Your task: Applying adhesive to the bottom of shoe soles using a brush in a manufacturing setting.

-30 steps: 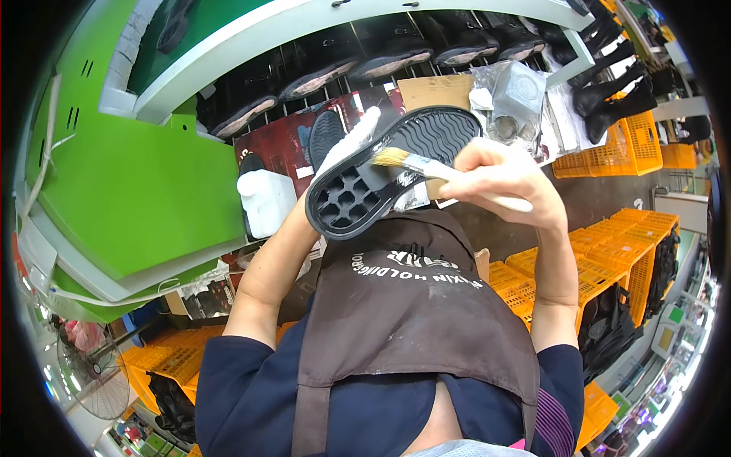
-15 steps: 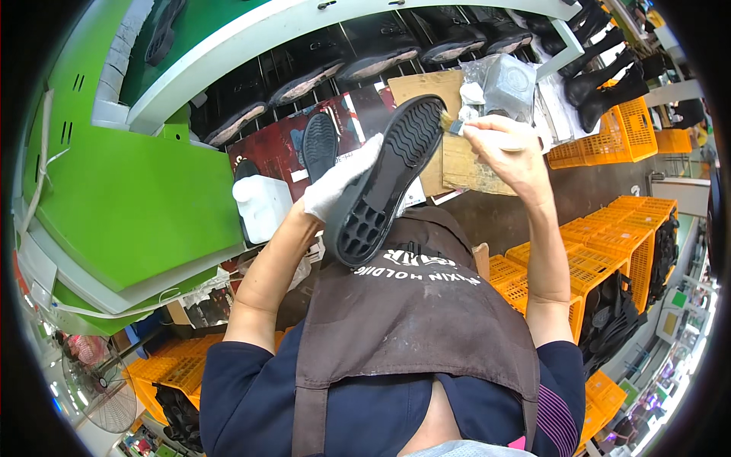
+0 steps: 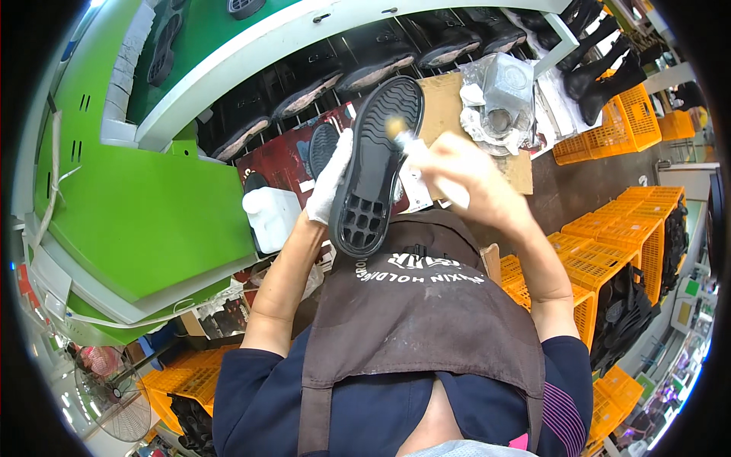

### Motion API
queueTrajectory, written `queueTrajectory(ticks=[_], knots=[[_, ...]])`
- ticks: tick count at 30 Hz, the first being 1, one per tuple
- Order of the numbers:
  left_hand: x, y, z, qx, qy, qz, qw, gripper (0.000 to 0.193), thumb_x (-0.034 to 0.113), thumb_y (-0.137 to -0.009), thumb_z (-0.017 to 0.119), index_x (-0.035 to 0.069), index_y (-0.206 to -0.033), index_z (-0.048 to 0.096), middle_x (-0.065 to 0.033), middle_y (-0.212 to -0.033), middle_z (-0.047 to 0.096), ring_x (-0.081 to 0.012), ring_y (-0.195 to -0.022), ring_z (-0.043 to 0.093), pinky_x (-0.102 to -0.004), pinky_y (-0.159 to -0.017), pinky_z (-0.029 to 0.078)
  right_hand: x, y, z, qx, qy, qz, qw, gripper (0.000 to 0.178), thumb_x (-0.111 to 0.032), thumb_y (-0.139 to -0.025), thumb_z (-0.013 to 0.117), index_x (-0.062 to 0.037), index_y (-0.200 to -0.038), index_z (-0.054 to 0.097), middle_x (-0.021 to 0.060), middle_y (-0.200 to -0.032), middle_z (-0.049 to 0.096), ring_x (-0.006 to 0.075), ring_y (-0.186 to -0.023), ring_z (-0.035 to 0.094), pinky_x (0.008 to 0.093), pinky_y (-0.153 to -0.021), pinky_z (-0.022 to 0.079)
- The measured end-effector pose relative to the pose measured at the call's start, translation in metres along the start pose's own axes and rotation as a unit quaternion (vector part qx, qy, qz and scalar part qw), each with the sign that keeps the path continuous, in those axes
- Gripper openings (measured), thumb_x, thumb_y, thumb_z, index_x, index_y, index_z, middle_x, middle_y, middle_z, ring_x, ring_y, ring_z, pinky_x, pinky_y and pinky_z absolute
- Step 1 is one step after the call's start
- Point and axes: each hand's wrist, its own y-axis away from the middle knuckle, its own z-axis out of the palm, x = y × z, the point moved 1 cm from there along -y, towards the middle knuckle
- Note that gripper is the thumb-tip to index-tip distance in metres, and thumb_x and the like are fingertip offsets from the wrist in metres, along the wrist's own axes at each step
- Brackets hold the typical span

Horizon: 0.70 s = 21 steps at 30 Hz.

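My left hand (image 3: 330,183), in a white glove, grips a black shoe sole (image 3: 373,169) by its left edge. The sole is held up over the worktable, tread facing me, toe end away and heel end near my apron. A brush (image 3: 397,131) with pale bristles is in my right hand (image 3: 474,181), which is bare and smeared by motion. Its bristles are in front of the sole's toe part; whether they touch it I cannot tell. Another black sole (image 3: 322,145) lies on the table behind my left hand, partly hidden.
On the left are a green machine (image 3: 145,221) and a white jug (image 3: 272,217). Black boots (image 3: 381,55) lie on a rack behind. A clear plastic container (image 3: 509,82) and a bowl (image 3: 499,122) stand by cardboard (image 3: 443,99). Orange crates (image 3: 582,259) line the right.
The brush has moved left from the sole's right edge to in front of its toe part, my right hand with it. The sole has shifted slightly left and stands more upright.
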Motion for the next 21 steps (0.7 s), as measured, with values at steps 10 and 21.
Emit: queueTrajectory(ticks=[10,21], knots=[[0.001,0.004,-0.009,-0.006,0.045,-0.058,0.997,0.051,0.043,-0.094,0.044,0.001,-0.122,0.051,-0.0168,-0.107,0.063,-0.0244,-0.083,0.066,-0.0355,-0.065,0.059,0.030,-0.005,0.003,0.079,-0.070,-0.052,0.993,0.024,-0.003,-0.077,0.066,-0.0100,-0.100,0.065,0.0085,-0.079,0.057,0.0245,-0.071,0.058,0.0316,-0.063,0.047],[-0.004,-0.007,-0.020,0.003,-0.056,-0.019,0.998,0.051,0.050,-0.095,0.037,0.009,-0.118,0.053,-0.0066,-0.098,0.062,-0.0136,-0.078,0.062,-0.0272,-0.066,0.055,0.000,-0.008,-0.002,0.056,-0.143,0.025,0.988,0.018,-0.005,-0.079,0.066,-0.0035,-0.097,0.064,0.0114,-0.079,0.061,0.0244,-0.071,0.061,0.0303,-0.064,0.049]])
